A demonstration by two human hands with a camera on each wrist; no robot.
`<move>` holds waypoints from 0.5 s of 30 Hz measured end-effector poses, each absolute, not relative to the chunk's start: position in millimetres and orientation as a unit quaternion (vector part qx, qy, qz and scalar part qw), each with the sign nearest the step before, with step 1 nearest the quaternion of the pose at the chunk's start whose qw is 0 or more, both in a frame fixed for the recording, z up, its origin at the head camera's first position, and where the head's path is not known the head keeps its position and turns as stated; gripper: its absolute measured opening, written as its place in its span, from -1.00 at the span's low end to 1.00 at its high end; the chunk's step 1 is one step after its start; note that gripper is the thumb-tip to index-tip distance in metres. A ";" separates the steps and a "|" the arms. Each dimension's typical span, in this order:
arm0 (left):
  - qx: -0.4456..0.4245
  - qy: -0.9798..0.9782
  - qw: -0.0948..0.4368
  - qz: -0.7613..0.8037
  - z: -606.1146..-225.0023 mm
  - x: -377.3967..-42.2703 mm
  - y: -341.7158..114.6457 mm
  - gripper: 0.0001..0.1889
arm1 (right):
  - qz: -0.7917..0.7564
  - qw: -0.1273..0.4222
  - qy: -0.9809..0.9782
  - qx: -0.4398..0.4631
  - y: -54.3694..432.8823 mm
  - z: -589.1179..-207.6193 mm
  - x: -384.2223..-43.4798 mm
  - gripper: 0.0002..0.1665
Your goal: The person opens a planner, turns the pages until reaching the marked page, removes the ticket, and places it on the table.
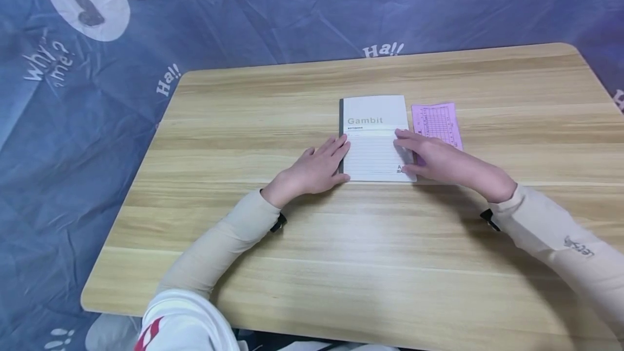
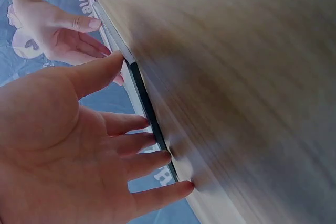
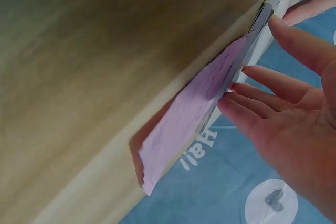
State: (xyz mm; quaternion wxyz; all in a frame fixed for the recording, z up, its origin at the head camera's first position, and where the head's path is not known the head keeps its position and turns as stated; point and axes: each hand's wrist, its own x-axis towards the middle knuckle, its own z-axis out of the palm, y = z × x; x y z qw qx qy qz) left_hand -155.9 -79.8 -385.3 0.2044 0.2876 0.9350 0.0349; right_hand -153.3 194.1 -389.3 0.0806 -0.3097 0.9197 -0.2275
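A closed white notebook (image 1: 372, 110) with a dark spine and "Gambit" on its cover lies flat on the wooden table. My left hand (image 1: 319, 169) rests with extended fingers along the spine edge. In the left wrist view the spine (image 2: 144, 95) runs past its fingertips. Over the notebook's opposite edge is my right hand (image 1: 434, 156), fingers stretched out and touching the cover's right side. A pink sheet (image 1: 436, 118) with a printed grid lies just right of the notebook, partly hidden by that hand. In the right wrist view the pink sheet (image 3: 189, 108) stands slightly raised off the table.
The light wooden table (image 1: 312, 264) extends around the notebook on all sides. Behind and left of it hangs a blue printed cloth (image 1: 244, 15). Both forearms, in beige sleeves (image 1: 239, 226), reach in over the front part of the table.
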 end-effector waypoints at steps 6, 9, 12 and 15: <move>0.285 0.936 0.203 0.031 -385.3 -156.0 -79.7 -0.20 | -0.216 0.072 0.918 -0.326 192.9 -390.8 -152.2 -0.35; 0.285 0.937 0.201 0.034 -385.7 -155.6 -80.8 -0.20 | -0.216 0.070 0.917 -0.327 193.9 -391.1 -152.1 -0.33; 0.282 0.939 0.191 0.047 -386.5 -155.1 -87.4 -0.18 | -0.228 0.067 0.917 -0.320 198.8 -391.2 -150.7 -0.26; 0.265 0.949 0.156 0.065 -387.5 -155.6 -104.0 -0.14 | -0.251 0.063 0.915 -0.310 212.0 -390.1 -148.8 -0.19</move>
